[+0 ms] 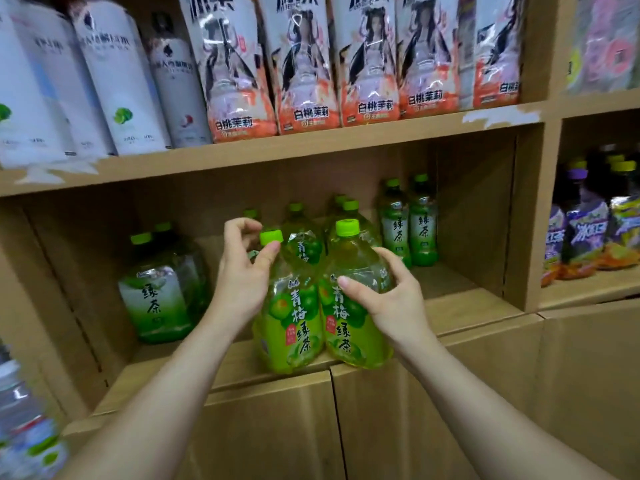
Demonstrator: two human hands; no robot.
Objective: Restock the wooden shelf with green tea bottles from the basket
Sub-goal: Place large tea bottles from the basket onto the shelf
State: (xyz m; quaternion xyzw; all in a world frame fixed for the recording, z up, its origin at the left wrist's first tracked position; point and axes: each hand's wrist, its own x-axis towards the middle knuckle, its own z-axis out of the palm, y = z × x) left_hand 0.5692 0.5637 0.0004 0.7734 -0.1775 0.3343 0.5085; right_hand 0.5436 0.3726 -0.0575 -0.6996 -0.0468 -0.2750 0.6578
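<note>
Both front bottles stand upright, long axis vertical, right at the front lip of the wooden shelf (pixel 467 306), touching each other side by side. The left hand (pixel 242 275) is up at the neck of the left front bottle (pixel 289 327). Its thumb presses just under the green cap and the other fingers (pixel 242 225) arc loosely beside the cap. Honestly can't tell if they actually close on it. The right hand (pixel 391 303) has its fingers curled round the shoulder of the right front bottle (pixel 349 327), thumb on the front, so that one's properly gripped.

Each bottle sits straight ahead of its own hand, so neither arm needs to cross over. Room-wise, the rear bottles (pixel 301 237) are lined up right behind, so pushing straight back looks tight. There's open board to the right, in front of the back pair (pixel 407 230), and a gap on the left before the squat bottles (pixel 156 299). Decent headroom under the upper board (pixel 311 147). Basket isn't in view.
</note>
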